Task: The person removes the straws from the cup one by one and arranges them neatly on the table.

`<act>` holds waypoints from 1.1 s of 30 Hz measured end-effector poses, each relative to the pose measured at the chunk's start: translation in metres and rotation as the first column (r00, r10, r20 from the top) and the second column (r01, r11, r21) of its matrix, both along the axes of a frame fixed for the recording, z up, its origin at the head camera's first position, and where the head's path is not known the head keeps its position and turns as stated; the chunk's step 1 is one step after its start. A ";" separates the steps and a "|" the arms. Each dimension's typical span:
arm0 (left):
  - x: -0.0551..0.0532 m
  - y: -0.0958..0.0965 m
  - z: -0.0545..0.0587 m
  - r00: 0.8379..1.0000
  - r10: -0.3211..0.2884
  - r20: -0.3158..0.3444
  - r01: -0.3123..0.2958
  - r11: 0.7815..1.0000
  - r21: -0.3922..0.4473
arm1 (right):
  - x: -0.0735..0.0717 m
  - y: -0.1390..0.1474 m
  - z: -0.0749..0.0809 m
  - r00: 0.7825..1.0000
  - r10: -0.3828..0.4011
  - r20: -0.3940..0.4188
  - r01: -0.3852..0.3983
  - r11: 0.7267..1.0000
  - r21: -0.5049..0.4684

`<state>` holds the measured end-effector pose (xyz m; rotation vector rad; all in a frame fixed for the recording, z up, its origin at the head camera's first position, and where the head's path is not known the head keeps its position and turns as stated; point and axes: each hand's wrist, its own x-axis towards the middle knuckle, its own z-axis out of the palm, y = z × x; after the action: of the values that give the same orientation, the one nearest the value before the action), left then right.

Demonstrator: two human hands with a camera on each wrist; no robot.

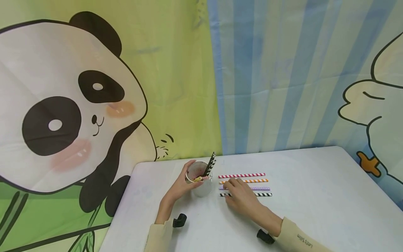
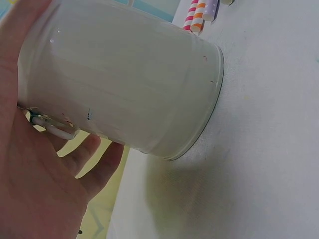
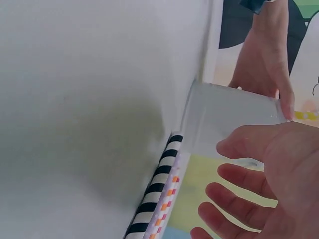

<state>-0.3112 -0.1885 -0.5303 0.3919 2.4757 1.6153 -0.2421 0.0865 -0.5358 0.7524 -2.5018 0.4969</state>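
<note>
My left hand (image 1: 182, 185) grips a translucent whitish cup (image 1: 203, 189) near its rim, thumb on the near side. Several paper straws stand inside the cup, among them black-and-white straws (image 1: 210, 164) leaning right and a yellow straw (image 1: 197, 179). To the right lie a red-striped straw (image 1: 242, 175), an orange-striped straw (image 1: 259, 181), a purple dotted straw (image 1: 262, 188) and a black-striped straw (image 1: 264, 194), roughly parallel. My right hand (image 1: 240, 197) is over their left parts, hiding some of them. In the right wrist view its fingers (image 3: 234, 199) are loosely bent and hold nothing.
A white-covered table (image 1: 315, 196) carries everything. Behind it hangs a printed cloth with a panda (image 1: 94, 122) and blue stripes (image 1: 267, 87). A black wrist device (image 1: 179, 220) sits by the left sleeve, another black device (image 1: 265, 237) by the right.
</note>
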 end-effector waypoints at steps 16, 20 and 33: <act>0.001 0.000 0.001 1.000 0.005 -0.006 -0.005 1.000 -0.026 | 0.005 -0.017 0.015 0.996 0.044 0.073 -0.028 0.977 -0.213; 0.000 0.000 0.001 1.000 0.001 -0.005 -0.001 1.000 -0.020 | 0.005 -0.022 0.018 0.997 0.060 0.040 -0.046 0.959 -0.278; 0.001 0.000 0.003 1.000 -0.010 0.000 0.010 1.000 -0.003 | 0.003 -0.045 0.031 0.996 0.085 0.017 -0.069 0.895 -0.442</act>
<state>-0.3102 -0.1889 -0.5271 0.4032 2.4715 1.6076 -0.2393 0.0417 -0.5051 0.6631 -2.2666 1.0711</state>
